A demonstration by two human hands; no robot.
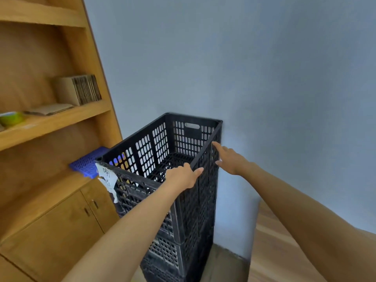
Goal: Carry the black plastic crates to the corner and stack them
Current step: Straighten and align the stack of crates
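A tall stack of black plastic crates (189, 210) stands on the floor in the corner, between the wooden shelf unit and the grey wall. The top crate (154, 147) is empty, with a torn white paper label (107, 178) on its near left corner. My left hand (182, 177) lies over the near right corner of the top crate's rim, thumb hooked on the right edge. My right hand (230, 157) is outside the right wall, fingers spread, the index fingertip touching the rim. Lower crates are partly hidden by my left forearm.
A wooden shelf unit (61, 123) with cupboard doors (61, 231) stands left of the stack. On it lie a blue perforated panel (89, 161), stacked cardboard (79, 90) and a green bowl (11, 118). The grey wall (264, 78) is behind; wooden floor (270, 241) shows at the right.
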